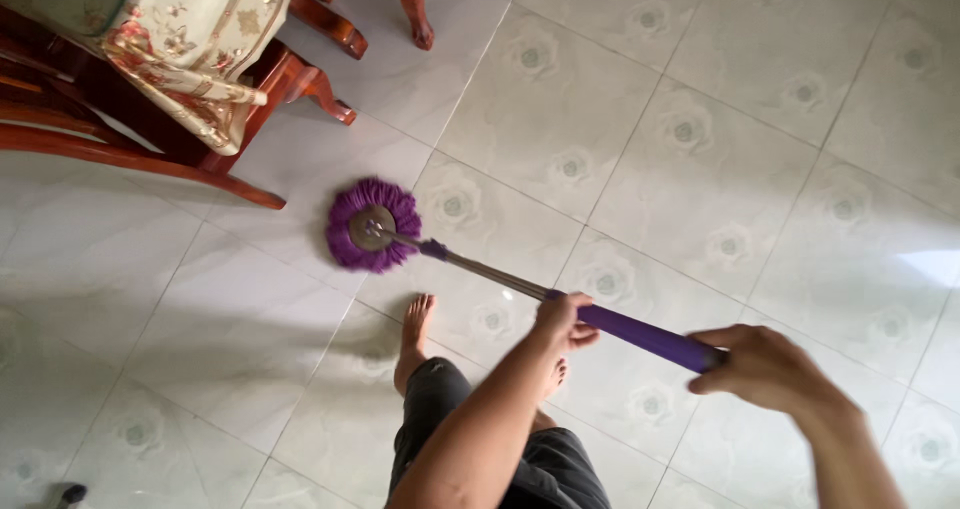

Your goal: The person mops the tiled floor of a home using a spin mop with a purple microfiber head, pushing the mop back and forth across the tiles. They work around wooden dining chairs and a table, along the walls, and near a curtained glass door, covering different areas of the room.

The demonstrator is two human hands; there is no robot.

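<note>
A mop with a round purple head [372, 225] rests on the pale tiled floor, just below the wooden furniture. Its metal shaft [490, 272] runs down and right into a purple grip [645, 337]. My left hand [560, 321] is closed around the shaft where the purple grip begins. My right hand [765, 369] grips the far end of the purple grip. My bare foot [413, 339] stands on the tiles below the mop head, with dark trousers above it.
Dark red wooden furniture legs [320, 89] and a curved rail [140, 159] stand at the top left, under a cream embroidered cushion cover [190, 39]. Glossy patterned floor tiles [720, 149] fill the remaining view. A small dark object [70, 493] lies at the bottom left.
</note>
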